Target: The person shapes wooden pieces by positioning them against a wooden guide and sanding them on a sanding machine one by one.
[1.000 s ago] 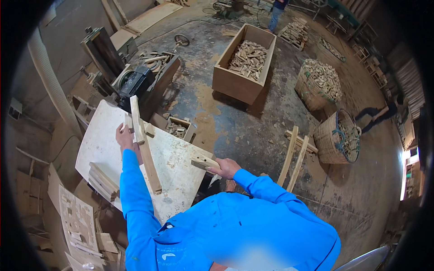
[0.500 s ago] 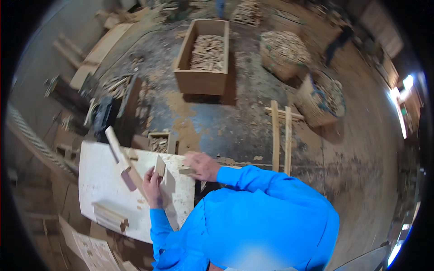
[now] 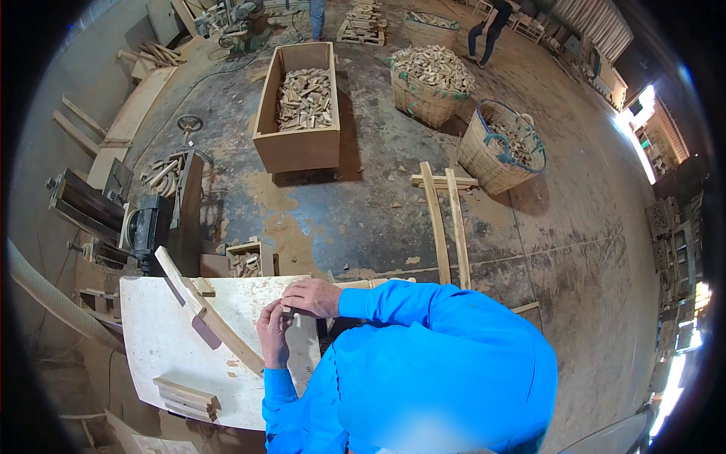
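My left hand point(image 3: 273, 333) and my right hand point(image 3: 313, 297) meet over the right part of a white worktable point(image 3: 144, 321). Both have their fingers closed on a small wood block point(image 3: 288, 312), mostly hidden by the fingertips; whether there is more than one piece cannot be seen. To the left of my left hand, a long wooden strip point(image 3: 224, 331) lies slantwise across the table, with a short piece of wood point(image 3: 203, 287) against its upper part. A small stack of wood strips point(image 3: 186, 399) rests near the table's lower left edge.
Just beyond the table stands a small box of wood pieces point(image 3: 266, 259). A large wooden bin point(image 3: 296, 154) and woven baskets point(image 3: 423, 104) hold many offcuts. Two long boards point(image 3: 436, 227) lie on the floor. Machinery point(image 3: 153, 227) stands at left; other people point(image 3: 490, 32) are far off.
My hands, apart before, have come together. The wood block my left hand held up is now mostly covered by fingers. The view has shifted, showing more of the far floor.
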### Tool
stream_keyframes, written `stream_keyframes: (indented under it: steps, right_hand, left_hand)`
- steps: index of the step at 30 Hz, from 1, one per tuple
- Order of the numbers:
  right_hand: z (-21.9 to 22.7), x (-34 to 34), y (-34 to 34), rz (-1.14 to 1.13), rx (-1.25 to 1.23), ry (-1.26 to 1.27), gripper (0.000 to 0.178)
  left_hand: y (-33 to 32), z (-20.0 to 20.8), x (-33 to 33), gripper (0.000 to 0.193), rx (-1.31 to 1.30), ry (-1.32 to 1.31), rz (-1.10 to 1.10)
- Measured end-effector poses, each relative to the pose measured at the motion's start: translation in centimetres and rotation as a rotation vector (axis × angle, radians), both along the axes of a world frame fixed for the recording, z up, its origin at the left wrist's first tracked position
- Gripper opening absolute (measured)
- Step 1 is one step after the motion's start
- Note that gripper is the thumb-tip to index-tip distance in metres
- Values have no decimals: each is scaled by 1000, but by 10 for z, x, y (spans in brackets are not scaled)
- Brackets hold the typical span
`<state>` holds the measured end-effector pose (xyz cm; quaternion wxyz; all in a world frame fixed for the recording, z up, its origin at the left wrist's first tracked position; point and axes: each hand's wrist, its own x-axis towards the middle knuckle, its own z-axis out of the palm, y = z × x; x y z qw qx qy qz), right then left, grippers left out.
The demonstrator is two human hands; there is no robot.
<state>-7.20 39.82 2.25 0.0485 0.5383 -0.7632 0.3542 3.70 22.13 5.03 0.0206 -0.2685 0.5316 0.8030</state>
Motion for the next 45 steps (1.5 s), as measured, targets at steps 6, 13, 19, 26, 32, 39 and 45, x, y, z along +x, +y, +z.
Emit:
stream_keyframes:
  steps: [6, 13, 19, 26, 32, 39, 45]
  right_hand:
    - [8, -8, -32, -103, -27, -397, 29]
    - [46, -68, -74, -215, -139, -778, 45]
    - [36, -108, -188, -151, -53, -904, 48]
    - [-23, -129, -280, -218, -109, -952, 45]
    - [-42, -117, -288, -217, -65, -1028, 43]
    - [-31, -113, -295, -139, 56, -934, 48]
    - [-36, -122, -289, -75, 109, -702, 56]
  left_hand:
    - [-30, 2, 24, 26, -787, 74, 205]
    - [-57, 22, 38, 22, -1260, 126, 474]
    - [-60, -3, 84, 23, -1298, 9, 583]
    - [-54, -13, 109, 26, -1292, -35, 595]
    - [-62, -15, 116, 25, -1291, -59, 581]
    - [-72, -12, 91, 30, -1324, 22, 557]
    - [-90, -5, 40, 39, -1486, 68, 464]
